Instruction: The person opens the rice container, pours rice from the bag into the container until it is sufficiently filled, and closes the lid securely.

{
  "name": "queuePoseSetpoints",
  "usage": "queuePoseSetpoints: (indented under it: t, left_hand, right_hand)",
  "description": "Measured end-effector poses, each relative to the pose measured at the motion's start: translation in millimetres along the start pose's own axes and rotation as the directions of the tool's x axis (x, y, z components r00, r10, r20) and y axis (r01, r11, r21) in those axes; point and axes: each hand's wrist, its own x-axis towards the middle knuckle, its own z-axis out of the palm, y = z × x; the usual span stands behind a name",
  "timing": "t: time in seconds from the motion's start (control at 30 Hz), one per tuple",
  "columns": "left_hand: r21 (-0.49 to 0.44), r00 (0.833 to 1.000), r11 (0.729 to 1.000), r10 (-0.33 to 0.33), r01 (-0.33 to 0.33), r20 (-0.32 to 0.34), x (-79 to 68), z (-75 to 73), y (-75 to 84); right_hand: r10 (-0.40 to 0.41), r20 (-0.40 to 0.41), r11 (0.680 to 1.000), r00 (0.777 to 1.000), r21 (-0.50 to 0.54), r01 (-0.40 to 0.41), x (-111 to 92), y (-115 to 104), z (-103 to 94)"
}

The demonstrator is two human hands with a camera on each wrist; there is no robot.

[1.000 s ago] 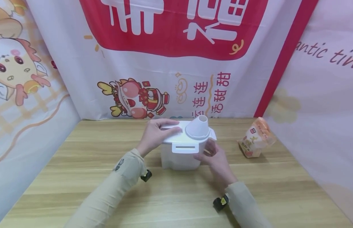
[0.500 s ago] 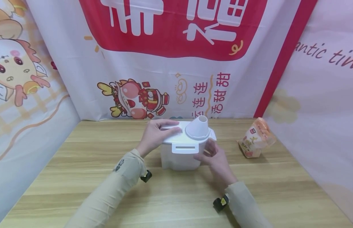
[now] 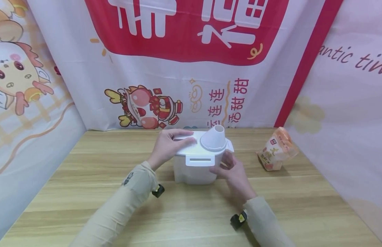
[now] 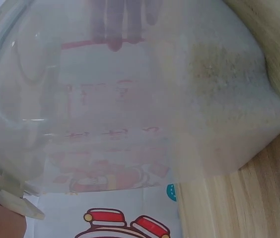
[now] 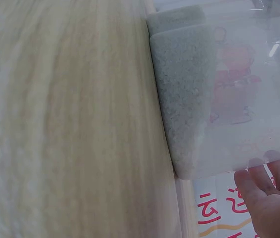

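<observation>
A translucent storage container stands upright on the table. Its white lid carries a cone-shaped spout at the right and slotted side clips. Whitish grains like rice fill its lower part in the right wrist view. My left hand grips the lid from the left, thumb on top and fingers toward the far edge. In the left wrist view, one finger touches a clip. My right hand holds the container's right wall, thumb in front and the fingers round the side.
An orange and white printed bag stands at the right on the wooden table. Printed cloth hangs behind the table and along both sides.
</observation>
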Motion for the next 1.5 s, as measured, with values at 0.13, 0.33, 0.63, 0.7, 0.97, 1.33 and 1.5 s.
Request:
queuePoseSetpoints:
  t: [0.13, 0.33, 0.63, 0.7, 0.97, 1.33, 1.5]
  left_hand:
    - [-0.003, 1.000, 1.000, 0.004, -0.004, 0.006, 0.2, -0.6, 0.0]
    - [0.014, 1.000, 1.000, 0.003, -0.004, 0.012, 1.5, -1.5, 0.5]
    - [0.033, 1.000, 0.999, -0.009, 0.008, 0.025, 4.1, -2.9, 2.8]
    - [0.037, 1.000, 0.999, -0.008, 0.007, 0.028, 4.8, -3.0, 4.1]
    - [0.053, 0.999, 0.998, 0.015, -0.017, 0.030, 5.7, -3.9, 6.6]
    - [0.030, 1.000, 0.999, -0.015, 0.014, 0.010, 6.2, -7.7, 17.1]
    - [0.014, 1.000, 1.000, 0.007, -0.007, 0.003, 6.0, -9.9, 26.4]
  right_hand:
    - [0.001, -0.002, 1.000, 1.000, -0.003, -0.001, 0, 0, 0.1]
    - [0.005, -0.010, 1.000, 1.000, -0.011, -0.005, 1, 2, -0.8]
    - [-0.011, -0.008, 1.000, 1.000, -0.015, 0.011, 2, 4, -1.4]
    - [-0.009, -0.005, 1.000, 1.000, -0.010, 0.008, 2, 4, -1.9]
    - [-0.009, -0.007, 1.000, 1.000, -0.016, 0.009, 2, 6, -1.8]
    - [0.029, -0.011, 0.998, 1.000, -0.048, -0.029, 1, 4, -2.7]
    - [-0.011, -0.007, 0.998, 1.000, -0.055, 0.010, 1, 5, -3.5]
